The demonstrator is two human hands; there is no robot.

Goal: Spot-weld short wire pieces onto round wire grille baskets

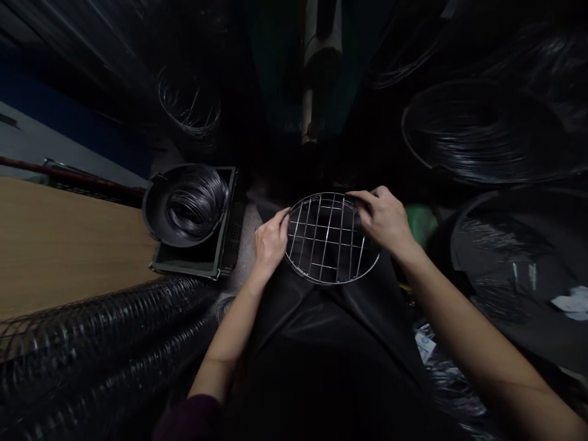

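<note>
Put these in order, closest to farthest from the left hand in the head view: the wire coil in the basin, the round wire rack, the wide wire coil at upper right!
1. Round wire rack: held in the fingers of the left hand.
2. Wire coil in the basin: off to the left.
3. Wide wire coil: far off, upper right.

Both hands (271, 242) (386, 220) pinching, bare forearms (459, 320) angled inward

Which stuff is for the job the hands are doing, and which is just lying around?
In the job:
round wire rack
left hand, gripping its left rim
right hand, gripping its far-right rim

Seemingly just lying about, though some may be supplies:
wire coil in a black basin
crate
stacked wire rings, lower left
</note>
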